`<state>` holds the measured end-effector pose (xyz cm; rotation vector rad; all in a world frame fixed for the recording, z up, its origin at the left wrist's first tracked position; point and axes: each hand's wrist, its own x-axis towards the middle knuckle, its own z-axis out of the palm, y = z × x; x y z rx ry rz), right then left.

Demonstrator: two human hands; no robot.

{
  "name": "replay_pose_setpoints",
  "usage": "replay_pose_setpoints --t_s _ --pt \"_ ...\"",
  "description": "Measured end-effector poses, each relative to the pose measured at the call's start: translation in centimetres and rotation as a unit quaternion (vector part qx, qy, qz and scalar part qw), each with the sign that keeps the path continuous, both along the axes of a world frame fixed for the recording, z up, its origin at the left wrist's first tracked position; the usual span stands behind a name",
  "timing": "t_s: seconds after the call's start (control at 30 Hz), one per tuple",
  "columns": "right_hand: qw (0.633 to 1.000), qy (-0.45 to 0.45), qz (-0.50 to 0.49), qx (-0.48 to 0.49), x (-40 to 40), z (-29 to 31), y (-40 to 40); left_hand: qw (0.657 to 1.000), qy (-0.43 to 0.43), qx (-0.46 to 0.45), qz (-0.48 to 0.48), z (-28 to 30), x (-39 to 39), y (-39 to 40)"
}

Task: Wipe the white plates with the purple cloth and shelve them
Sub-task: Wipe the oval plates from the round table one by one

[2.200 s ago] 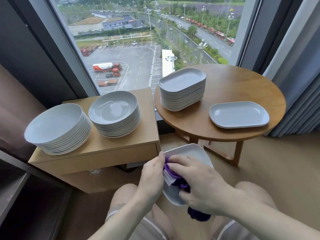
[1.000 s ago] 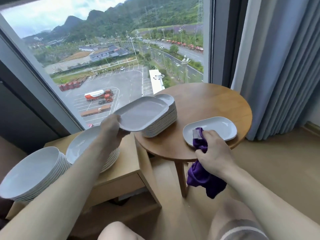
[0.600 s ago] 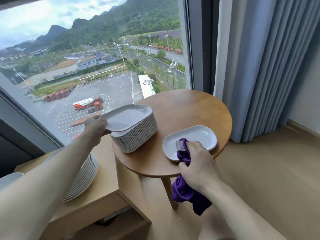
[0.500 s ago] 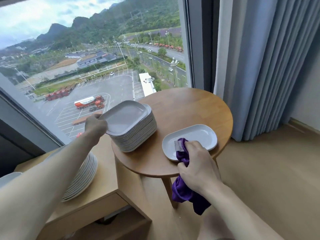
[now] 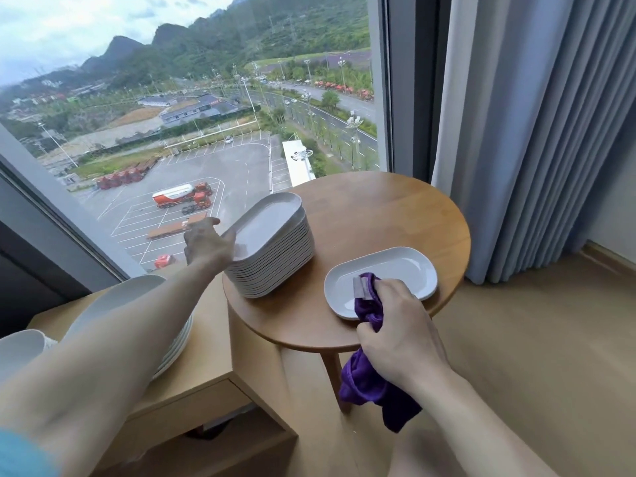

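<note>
Right hand (image 5: pixel 401 333): fingers curled round the purple cloth (image 5: pixel 370 366), gripping it firmly. The upper end of the cloth, with a grey label, lies on the near left part of a single white plate (image 5: pixel 395 273); the lower end hangs below the hand, off the table edge. The hand itself sits over the plate's near rim.

Left hand (image 5: pixel 206 244): arm extended, fingers straight and spread, gripping nothing. The palm side is at the left rim of the top plate of the stack of oblong plates (image 5: pixel 272 246); whether it actually touches the rim cannot be determined. The top plate lies flat on the stack.

Both the stack and the single plate sit on the round wooden table (image 5: pixel 378 215), the stack at its left side, the single plate at the near right, apart from each other.

Left of the table stands a low wooden cabinet (image 5: pixel 203 380), just beside it. A stack of round plates (image 5: pixel 137 297) rests on it, partly hidden by the left forearm; part of another round plate (image 5: pixel 19 349) shows at the far left edge.

Behind: a large window (image 5: pixel 206 132) and a grey curtain (image 5: pixel 533 132) on the right.
</note>
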<state>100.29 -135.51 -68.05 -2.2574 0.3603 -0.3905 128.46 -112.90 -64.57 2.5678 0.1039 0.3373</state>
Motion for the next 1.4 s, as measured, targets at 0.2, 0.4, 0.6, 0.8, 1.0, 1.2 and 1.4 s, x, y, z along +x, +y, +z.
replay_pose_setpoints --t_s 0.2,0.4,0.6,0.8,1.0,1.2,1.4 --pt "1.0 0.007 -0.012 -0.004 0.5 -0.2 -0.7 0.965 -0.208 -0.021 -0.158 0.2 -6.9 -4.4" --pt "1.0 0.011 -0.011 -0.012 0.7 -0.4 -0.8 0.974 0.095 -0.054 -0.2 -5.6 -14.8 -8.9" --pt "1.0 0.016 -0.004 -0.02 0.6 -0.4 -0.6 0.906 0.322 -0.256 -0.101 -7.0 -15.3 -12.2" --pt "1.0 0.027 0.0 -0.014 0.4 -0.2 -0.4 0.877 0.358 -0.288 -0.139 -5.9 -15.6 -11.3" --pt "0.999 0.032 0.007 -0.031 0.5 -0.1 -0.2 0.92 0.295 -0.189 -0.177 -6.0 -16.1 -9.3" --pt "0.999 0.024 0.019 -0.033 0.2 0.3 0.1 0.913 0.281 -0.255 -0.148 -4.7 -16.3 -8.2" --pt "0.968 0.027 0.004 0.248 0.1 2.4 -0.1 0.884 0.279 -0.328 -0.182 -3.2 -18.6 -5.6"
